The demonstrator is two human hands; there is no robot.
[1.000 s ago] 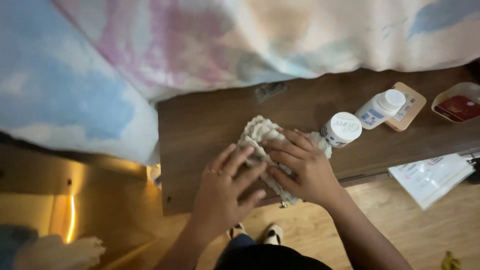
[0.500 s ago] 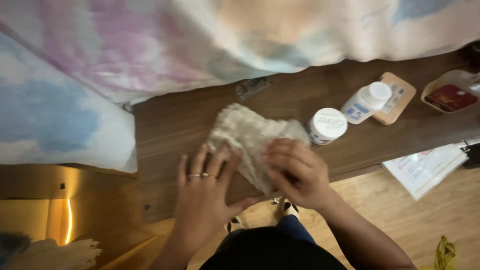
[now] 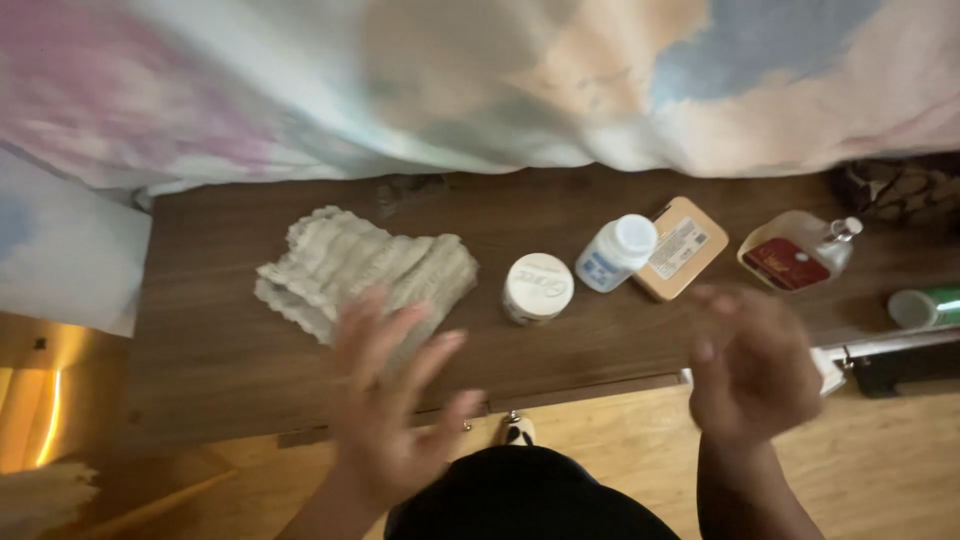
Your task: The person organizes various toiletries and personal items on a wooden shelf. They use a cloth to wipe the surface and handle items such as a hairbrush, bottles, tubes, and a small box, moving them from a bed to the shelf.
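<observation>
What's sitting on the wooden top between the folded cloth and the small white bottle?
A round white-lidded jar stands between the folded cloth and the white bottle, seen in the head view.

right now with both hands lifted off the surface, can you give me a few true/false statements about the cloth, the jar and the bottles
1. The folded cream cloth lies flat on the dark wooden surface. True.
2. The left hand is gripping the cloth. False: its fingers are spread open, and it holds nothing.
3. The white-lidded jar stands to the right of the cloth. True.
4. The right hand holds the small white bottle. False: the hand is empty, and the bottle lies on the surface beside a tan box.
5. The jar sits on top of the cloth. False: it stands apart on bare wood.
</observation>
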